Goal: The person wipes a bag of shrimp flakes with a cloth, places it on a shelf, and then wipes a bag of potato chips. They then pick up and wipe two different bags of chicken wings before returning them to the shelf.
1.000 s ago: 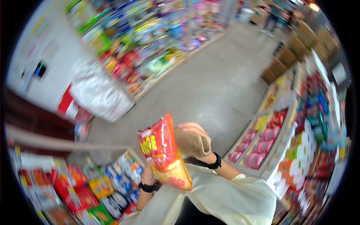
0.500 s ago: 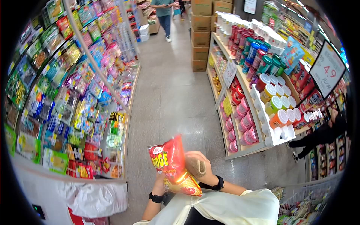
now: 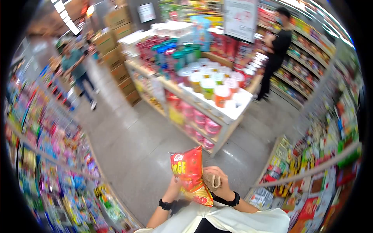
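A red and yellow bag of potato chips (image 3: pixel 188 173) stands roughly upright in front of my chest. My left hand (image 3: pixel 174 187) is closed on its left side, the fingers partly hidden behind it. My right hand (image 3: pixel 223 185) is wrapped round a folded brown cloth (image 3: pixel 211 181) close to the bag's right edge. Whether the right fingers also touch the bag, I cannot tell. Each wrist wears a black band.
Ahead stands a display shelf (image 3: pixel 221 134) with cups and canisters on top and pink tubs below. Cardboard boxes (image 3: pixel 116 58) are stacked beyond it. Packaged snacks (image 3: pixel 62 167) line the left; more packets (image 3: pixel 307 174) lie right. People stand at far left (image 3: pixel 75 64) and right (image 3: pixel 278 48).
My view has swung to the right, so the display shelf is now ahead and the right-hand packets show. Both hands keep hold of the bag and the cloth.
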Available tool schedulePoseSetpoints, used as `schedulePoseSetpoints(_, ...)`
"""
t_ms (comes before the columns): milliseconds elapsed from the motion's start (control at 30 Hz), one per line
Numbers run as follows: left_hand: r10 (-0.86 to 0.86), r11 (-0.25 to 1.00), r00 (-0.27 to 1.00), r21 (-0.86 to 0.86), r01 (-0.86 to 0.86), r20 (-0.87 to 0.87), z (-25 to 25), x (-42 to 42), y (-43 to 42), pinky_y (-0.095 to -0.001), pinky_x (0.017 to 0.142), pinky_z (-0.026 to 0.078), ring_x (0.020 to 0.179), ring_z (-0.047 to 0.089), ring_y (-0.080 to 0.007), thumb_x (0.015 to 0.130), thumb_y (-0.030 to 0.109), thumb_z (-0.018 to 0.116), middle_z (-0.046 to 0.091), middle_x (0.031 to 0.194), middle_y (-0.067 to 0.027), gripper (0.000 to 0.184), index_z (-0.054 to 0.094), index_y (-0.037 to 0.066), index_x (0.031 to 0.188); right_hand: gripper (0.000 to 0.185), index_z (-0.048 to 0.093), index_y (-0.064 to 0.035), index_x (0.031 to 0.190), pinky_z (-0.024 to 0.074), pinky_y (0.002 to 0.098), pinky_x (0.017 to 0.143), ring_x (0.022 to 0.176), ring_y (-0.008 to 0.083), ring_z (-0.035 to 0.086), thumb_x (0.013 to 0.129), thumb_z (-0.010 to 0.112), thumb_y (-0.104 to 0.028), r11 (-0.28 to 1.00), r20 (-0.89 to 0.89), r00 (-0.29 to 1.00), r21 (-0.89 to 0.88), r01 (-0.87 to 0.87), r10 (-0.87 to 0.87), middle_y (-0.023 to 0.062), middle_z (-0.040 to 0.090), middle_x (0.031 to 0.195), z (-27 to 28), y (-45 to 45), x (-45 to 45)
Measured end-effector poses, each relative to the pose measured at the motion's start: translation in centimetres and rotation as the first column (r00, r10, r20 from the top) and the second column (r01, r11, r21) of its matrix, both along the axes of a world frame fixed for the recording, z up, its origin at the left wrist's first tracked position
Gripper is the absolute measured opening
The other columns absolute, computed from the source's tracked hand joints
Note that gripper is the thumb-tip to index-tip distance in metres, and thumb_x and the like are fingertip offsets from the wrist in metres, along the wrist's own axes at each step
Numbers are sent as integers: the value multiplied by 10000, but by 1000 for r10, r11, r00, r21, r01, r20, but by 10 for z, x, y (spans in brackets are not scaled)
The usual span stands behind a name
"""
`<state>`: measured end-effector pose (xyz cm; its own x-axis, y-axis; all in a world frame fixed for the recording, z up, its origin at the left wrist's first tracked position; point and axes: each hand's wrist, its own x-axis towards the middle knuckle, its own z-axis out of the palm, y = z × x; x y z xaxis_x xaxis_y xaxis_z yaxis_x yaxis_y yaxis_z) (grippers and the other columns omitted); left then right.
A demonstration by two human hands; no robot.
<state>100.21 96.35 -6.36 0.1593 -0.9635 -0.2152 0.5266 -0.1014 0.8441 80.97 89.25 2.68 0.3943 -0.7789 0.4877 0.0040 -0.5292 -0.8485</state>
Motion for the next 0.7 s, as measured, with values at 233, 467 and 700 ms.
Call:
schedulePoseSetpoints(233, -486, 858, 843, 57, 511, -230, 41, -133, -96, -301, 904, 402, 1068, 477, -150, 940, 245, 409, 482, 1189, -64, 368, 374, 54, 1253, 529, 574, -57, 1057, 469, 364, 756, 938, 296, 560, 567, 750, -155, 844, -72, 850, -191, 501, -521, 120, 550, 1116, -5, 10, -129)
schedulePoseSetpoints(467, -699, 615, 511, -57, 786, -500, 55, -266, -139, -296, 837, 461, 977, 552, -168, 924, 214, 417, 546, 1098, -85, 321, 447, 44, 1194, 452, 561, -59, 1031, 473, 344, 699, 865, 292, 578, 611, 711, -131, 558, -93, 556, -275, 783, -826, 137, 568, 1071, -3, 30, -214)
schedulePoseSetpoints(700, -821, 367, 239, -159, 917, -518, 25, -350, -204, -279, 782, 486, 938, 575, -158, 930, 234, 397, 564, 1076, -65, 319, 466, 41, 1175, 541, 588, -80, 1050, 464, 367, 750, 913, 284, 563, 532, 731, -137, 427, -156, 397, -313, 849, -904, 113, 555, 1105, -9, 4, -266)
